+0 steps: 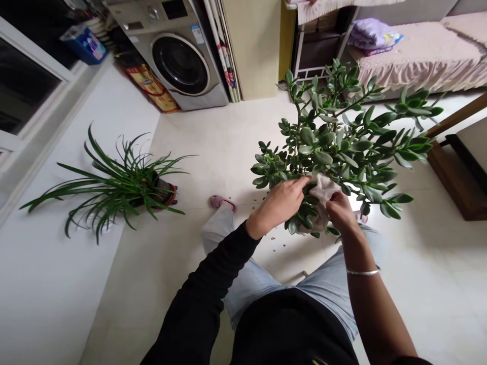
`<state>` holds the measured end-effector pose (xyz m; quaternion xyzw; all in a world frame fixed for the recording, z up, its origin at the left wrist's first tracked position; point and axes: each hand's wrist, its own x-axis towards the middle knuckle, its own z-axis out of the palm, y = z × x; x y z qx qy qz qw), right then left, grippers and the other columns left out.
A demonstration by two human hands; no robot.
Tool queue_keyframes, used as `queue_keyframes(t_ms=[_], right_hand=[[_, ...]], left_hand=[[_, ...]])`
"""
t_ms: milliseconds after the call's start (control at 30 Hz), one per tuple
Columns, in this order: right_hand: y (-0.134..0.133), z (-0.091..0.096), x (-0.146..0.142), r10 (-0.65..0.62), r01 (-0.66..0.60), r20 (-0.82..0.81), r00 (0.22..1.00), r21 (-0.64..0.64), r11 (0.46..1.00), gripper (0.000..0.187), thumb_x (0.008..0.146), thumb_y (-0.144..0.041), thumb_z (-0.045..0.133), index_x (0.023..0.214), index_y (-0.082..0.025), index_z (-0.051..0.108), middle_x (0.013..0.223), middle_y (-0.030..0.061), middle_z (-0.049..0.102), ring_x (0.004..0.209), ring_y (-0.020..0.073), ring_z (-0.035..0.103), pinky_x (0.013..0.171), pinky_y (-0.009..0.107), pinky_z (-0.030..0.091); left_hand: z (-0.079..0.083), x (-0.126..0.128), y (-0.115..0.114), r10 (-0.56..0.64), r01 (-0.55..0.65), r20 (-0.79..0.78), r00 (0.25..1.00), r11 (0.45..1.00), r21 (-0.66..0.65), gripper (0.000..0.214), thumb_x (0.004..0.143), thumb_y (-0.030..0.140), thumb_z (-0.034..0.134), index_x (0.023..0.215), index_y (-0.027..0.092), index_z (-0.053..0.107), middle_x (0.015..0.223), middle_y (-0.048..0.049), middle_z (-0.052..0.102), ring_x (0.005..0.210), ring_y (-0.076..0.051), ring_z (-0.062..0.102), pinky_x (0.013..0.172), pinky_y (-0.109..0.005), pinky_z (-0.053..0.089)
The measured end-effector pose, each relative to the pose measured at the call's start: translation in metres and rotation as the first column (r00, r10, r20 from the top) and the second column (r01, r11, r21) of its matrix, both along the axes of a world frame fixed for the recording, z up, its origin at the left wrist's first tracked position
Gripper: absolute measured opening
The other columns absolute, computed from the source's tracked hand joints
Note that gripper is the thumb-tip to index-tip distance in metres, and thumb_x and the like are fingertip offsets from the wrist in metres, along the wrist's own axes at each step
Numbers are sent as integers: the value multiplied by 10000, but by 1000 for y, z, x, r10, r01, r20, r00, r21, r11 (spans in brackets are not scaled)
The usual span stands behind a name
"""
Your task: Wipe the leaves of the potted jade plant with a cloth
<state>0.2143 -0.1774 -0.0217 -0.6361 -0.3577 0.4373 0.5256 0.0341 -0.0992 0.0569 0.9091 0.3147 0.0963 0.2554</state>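
Note:
A large jade plant (327, 142) with thick green leaves stands in front of me between my legs; its pot is hidden by the leaves. My right hand (340, 209) is closed in a fist on a pale, crumpled cloth (324, 188), which lies against the lower leaves and hangs down among them. Reaching in from the left, my left hand (282, 204) has its fingers drawn together at the cloth's upper left edge, among the leaves. Its fingertips are partly hidden, so what they pinch cannot be made out.
Small dark bits (274, 238) lie on the pale floor tiles. A spider-like potted plant (163, 195) stands by the left wall. Behind are a washing machine (180, 63) and a sofa (411, 61). Dark wooden furniture (452, 187) stands at right.

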Motion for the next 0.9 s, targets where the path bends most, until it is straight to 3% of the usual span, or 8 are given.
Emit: queue_keyframes(t_ms=[133, 233, 567, 733, 900], right_hand=[[6, 11, -2, 9, -8, 45, 999, -22, 1000, 281, 586, -282, 728, 848, -195, 777, 771, 41, 789, 714, 240, 706, 661, 341, 575], [10, 18, -6, 33, -32, 60, 998, -15, 999, 299, 606, -315, 794, 876, -186, 784, 830, 63, 811, 763, 266, 739, 721, 370, 589], [15, 13, -4, -36, 33, 182, 983, 20, 999, 316, 664, -314, 810, 942, -163, 820, 869, 76, 821, 816, 277, 745, 707, 352, 585], [11, 15, -8, -48, 14, 267, 962, 128, 992, 265, 766, -313, 754, 981, -169, 811, 900, 53, 811, 832, 250, 730, 794, 352, 569], [5, 15, -12, -64, 18, 287, 956, 160, 987, 279, 878, -392, 691, 1017, -178, 802, 921, 47, 803, 884, 246, 724, 780, 332, 552]], left_hand=[[-2, -2, 1, 7, -7, 20, 1000, 1000, -16, 467, 1051, 102, 406, 1510, 144, 477, 1280, -122, 751, 1128, -211, 735, 982, -357, 595], [-2, -2, 2, 19, -19, 46, 999, 1000, -11, 501, 1036, 86, 414, 1530, 155, 461, 1267, -118, 753, 1111, -214, 738, 974, -358, 598], [3, -2, -1, -16, 16, 35, 999, 1000, 9, 496, 1038, 88, 395, 1521, 167, 475, 1219, -104, 756, 1079, -211, 732, 965, -364, 596], [-1, -2, -1, -11, 11, 35, 999, 1000, 25, 491, 1040, 92, 397, 1520, 157, 474, 1250, -106, 750, 1111, -208, 730, 994, -362, 591], [-3, -3, 0, 16, -18, 27, 999, 999, 50, 480, 1046, 104, 405, 1518, 163, 472, 1237, -103, 760, 1094, -205, 738, 973, -358, 602]])
